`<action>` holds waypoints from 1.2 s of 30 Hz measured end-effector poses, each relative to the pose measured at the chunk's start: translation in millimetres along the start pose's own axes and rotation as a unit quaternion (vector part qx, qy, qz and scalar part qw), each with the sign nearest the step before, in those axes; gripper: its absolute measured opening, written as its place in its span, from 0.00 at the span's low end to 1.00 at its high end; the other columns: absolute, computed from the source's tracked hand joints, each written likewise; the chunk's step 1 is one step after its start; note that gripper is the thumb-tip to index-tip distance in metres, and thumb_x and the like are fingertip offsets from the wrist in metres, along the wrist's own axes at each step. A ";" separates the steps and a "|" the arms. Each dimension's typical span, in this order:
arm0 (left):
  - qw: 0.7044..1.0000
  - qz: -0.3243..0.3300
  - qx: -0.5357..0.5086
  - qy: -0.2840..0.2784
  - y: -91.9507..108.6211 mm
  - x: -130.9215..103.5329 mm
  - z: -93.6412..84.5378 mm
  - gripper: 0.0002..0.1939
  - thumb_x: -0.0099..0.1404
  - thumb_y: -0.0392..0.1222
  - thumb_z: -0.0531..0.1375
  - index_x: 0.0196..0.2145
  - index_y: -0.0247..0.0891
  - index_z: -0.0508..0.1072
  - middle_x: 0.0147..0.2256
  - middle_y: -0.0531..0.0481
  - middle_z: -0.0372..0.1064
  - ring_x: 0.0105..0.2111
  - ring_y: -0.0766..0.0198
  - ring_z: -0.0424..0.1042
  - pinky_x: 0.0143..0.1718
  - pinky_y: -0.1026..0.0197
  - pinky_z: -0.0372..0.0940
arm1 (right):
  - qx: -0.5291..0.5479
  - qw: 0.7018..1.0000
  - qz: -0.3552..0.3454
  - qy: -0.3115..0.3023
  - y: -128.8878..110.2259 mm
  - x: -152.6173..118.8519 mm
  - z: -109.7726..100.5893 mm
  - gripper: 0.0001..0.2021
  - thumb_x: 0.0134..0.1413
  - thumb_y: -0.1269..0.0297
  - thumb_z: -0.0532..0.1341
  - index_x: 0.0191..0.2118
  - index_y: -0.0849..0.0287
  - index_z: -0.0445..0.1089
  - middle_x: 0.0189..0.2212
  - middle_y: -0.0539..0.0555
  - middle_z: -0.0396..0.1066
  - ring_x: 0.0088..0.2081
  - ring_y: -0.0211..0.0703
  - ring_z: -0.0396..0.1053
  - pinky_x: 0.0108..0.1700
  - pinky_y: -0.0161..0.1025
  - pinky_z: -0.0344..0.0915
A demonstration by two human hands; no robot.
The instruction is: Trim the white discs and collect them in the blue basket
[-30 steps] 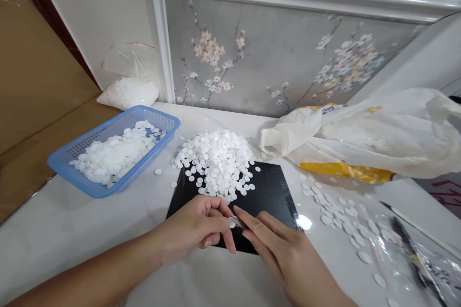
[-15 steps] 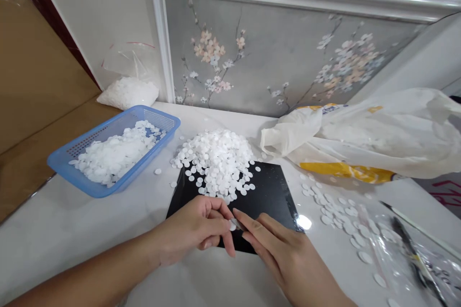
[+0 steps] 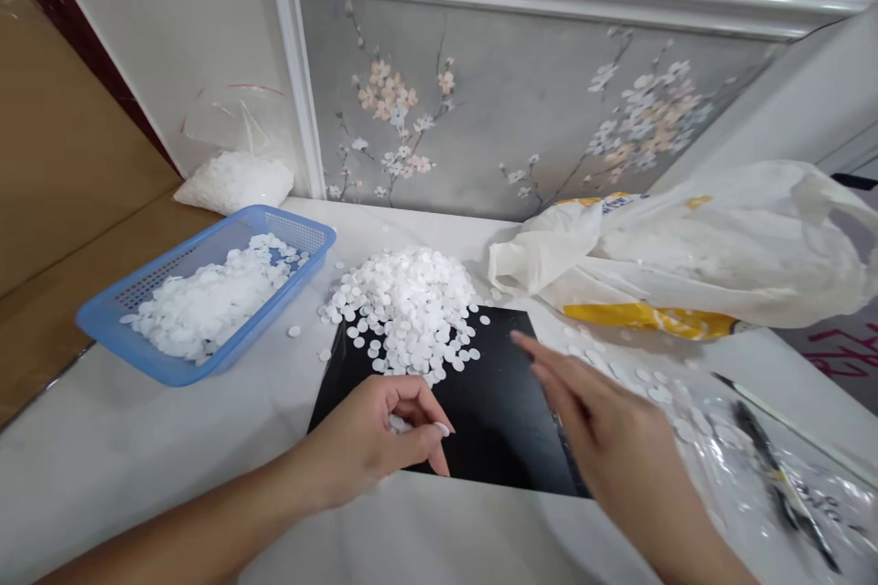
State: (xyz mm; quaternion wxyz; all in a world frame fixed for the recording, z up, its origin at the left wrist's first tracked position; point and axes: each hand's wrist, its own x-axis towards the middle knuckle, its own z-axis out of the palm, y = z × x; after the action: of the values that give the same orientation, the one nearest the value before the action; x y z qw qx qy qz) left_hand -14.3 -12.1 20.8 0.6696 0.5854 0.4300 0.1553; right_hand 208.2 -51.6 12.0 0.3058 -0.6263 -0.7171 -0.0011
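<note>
My left hand [image 3: 390, 434] is closed above the near part of a black sheet [image 3: 504, 425]. Its thumb and forefinger pinch a small white disc [image 3: 443, 429], and more white pieces show within the curled fingers. Over the sheet's right side is my right hand [image 3: 596, 411]. Its fingers are stretched out close together, and nothing shows between the tips. A heap of white discs [image 3: 418, 311] covers the far part of the sheet and spills onto the white tabletop.
At left, a blue basket [image 3: 165, 372] contains many white discs, with a clear bag [image 3: 233, 181] of white pieces behind. A white and yellow plastic bag [image 3: 658, 247] lies at right. Nearer are scattered discs [image 3: 658, 394], clear plastic packaging [image 3: 727, 484] and a dark slim tool [image 3: 768, 457].
My right hand has drawn away from my left, moving right and slightly farther off. My left hand stays nearly in place, still pinching a disc. The view has shifted slightly.
</note>
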 end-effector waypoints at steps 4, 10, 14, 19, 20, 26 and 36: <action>0.999 0.033 0.025 0.002 1.2 -1.1 -1.4 0.04 0.59 0.39 0.57 0.30 0.37 0.71 0.26 0.51 0.75 0.29 0.67 0.65 0.27 0.68 0.55 | -0.116 0.988 0.078 0.067 33.9 11.5 -20.1 0.23 0.63 0.55 0.43 0.51 0.60 0.68 0.27 0.58 0.75 0.24 0.48 0.71 0.27 0.41 0.65; 0.997 -0.017 -0.049 -0.056 1.2 -1.5 2.8 0.10 0.61 0.46 0.57 0.29 0.37 0.66 0.26 0.51 0.72 0.18 0.73 0.48 0.20 0.67 0.45 | -0.097 0.984 0.141 -0.039 47.5 11.9 -24.8 0.17 0.61 0.50 0.46 0.31 0.53 0.64 0.18 0.53 0.68 0.17 0.45 0.65 0.21 0.38 0.59; 0.999 0.024 0.026 0.007 18.0 -6.2 -19.0 0.13 0.66 0.50 0.48 0.27 0.40 0.58 0.24 0.55 0.65 0.19 0.71 0.50 0.21 0.66 0.46 | -0.015 0.998 0.057 -0.037 37.8 10.4 -6.8 0.15 0.62 0.59 0.43 0.37 0.56 0.65 0.33 0.58 0.71 0.31 0.48 0.72 0.29 0.41 0.66; 0.738 0.020 0.475 0.479 52.5 -25.8 -90.8 0.10 0.67 0.46 0.44 0.35 0.40 0.60 0.27 0.53 0.60 0.28 0.62 0.59 0.30 0.62 0.51 | 0.065 0.988 0.056 -0.131 20.5 7.3 15.0 0.12 0.62 0.65 0.47 0.35 0.56 0.68 0.30 0.53 0.71 0.30 0.43 0.72 0.32 0.39 0.69; 0.701 -0.015 0.521 0.487 54.2 -30.6 -104.1 0.11 0.68 0.45 0.42 0.37 0.39 0.61 0.31 0.49 0.62 0.32 0.58 0.61 0.32 0.60 0.52 | 0.084 0.988 0.043 -0.126 17.0 6.5 19.9 0.13 0.62 0.69 0.47 0.37 0.56 0.68 0.33 0.54 0.71 0.33 0.42 0.72 0.35 0.39 0.70; 0.669 -0.099 0.601 0.426 32.5 -41.7 -142.5 0.19 0.69 0.43 0.39 0.43 0.35 0.65 0.45 0.37 0.62 0.48 0.43 0.57 0.42 0.43 0.53 | 0.054 0.985 -0.118 -0.113 -1.0 1.8 52.3 0.29 0.49 0.85 0.45 0.55 0.57 0.64 0.54 0.60 0.63 0.54 0.50 0.62 0.53 0.52 0.65; 0.839 0.174 0.500 0.127 9.7 -2.7 -48.7 0.03 0.59 0.36 0.58 0.29 0.43 0.71 0.32 0.54 0.65 0.30 0.65 0.66 0.31 0.65 0.58 | 0.108 0.973 -0.156 -0.135 -12.5 -0.8 60.6 0.26 0.52 0.84 0.48 0.54 0.58 0.66 0.49 0.60 0.67 0.50 0.48 0.66 0.51 0.50 0.68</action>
State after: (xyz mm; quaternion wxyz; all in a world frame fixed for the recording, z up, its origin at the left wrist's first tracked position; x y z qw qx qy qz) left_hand -50.0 20.2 33.4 0.1874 0.8808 0.4217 0.1063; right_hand 170.5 -31.7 -32.9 0.2681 -0.4647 -0.8363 0.1133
